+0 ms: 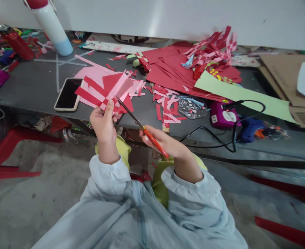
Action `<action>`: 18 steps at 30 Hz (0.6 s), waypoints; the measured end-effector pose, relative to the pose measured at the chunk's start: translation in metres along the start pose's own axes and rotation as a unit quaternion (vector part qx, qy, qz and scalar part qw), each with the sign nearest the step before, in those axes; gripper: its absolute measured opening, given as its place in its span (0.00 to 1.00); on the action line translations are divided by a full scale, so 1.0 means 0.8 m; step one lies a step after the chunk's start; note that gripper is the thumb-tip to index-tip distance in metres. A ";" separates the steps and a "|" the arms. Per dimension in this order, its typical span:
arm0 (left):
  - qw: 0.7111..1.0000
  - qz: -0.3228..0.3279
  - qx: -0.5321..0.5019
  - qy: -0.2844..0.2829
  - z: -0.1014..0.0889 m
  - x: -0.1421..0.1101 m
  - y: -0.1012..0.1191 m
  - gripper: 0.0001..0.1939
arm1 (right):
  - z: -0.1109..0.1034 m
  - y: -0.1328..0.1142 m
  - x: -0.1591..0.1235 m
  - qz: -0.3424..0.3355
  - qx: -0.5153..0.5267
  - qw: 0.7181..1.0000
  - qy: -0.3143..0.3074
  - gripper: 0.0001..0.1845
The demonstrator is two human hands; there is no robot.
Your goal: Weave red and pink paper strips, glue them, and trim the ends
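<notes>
My left hand (104,122) is closed on a woven piece of red and pink paper strips (107,91), held up above the front edge of the dark table (33,86). My right hand (165,141) grips red-handled scissors (142,127). Their blades reach up to the lower right edge of the woven piece, just beside my left thumb. Both hands hover in front of the table, over my lap.
A phone (68,94) lies face up left of the woven piece. Red sheets (168,67), woven strips (214,46), a green sheet (235,91) and paper scraps cover the table. A purple device (223,116) with a black cable, a blue glue gun (252,129), a white bottle (54,29) and cardboard (284,74) stand around.
</notes>
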State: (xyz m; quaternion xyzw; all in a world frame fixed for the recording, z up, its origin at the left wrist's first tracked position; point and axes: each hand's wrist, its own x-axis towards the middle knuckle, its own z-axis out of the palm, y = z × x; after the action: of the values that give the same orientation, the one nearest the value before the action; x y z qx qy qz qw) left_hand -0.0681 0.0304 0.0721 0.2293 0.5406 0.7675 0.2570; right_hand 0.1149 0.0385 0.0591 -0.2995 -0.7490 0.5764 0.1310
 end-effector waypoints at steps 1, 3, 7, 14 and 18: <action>1.000 0.004 -0.001 0.004 0.000 0.000 0.001 0.23 | 0.000 0.000 0.000 0.003 0.000 1.000 -0.002 0.27; 1.000 0.013 -0.007 0.006 0.001 0.000 0.001 0.23 | 0.000 0.000 0.001 0.006 -0.001 1.000 -0.005 0.27; 0.999 0.030 -0.024 -0.004 0.001 0.001 -0.002 0.20 | 0.000 0.000 0.001 0.004 -0.003 1.000 -0.006 0.27; 0.999 0.030 -0.042 -0.017 0.000 0.002 -0.004 0.19 | 0.000 0.002 0.001 0.013 -0.014 1.000 -0.007 0.28; 0.998 0.028 -0.050 -0.015 0.002 0.001 -0.004 0.18 | 0.000 0.003 0.002 0.011 -0.021 1.000 -0.007 0.29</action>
State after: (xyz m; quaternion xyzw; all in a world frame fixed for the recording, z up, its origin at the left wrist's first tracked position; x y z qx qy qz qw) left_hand -0.0675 0.0332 0.0693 0.2423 0.4910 0.7971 0.2546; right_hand 0.1146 0.0403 0.0564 -0.3066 -0.7582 0.5642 0.1135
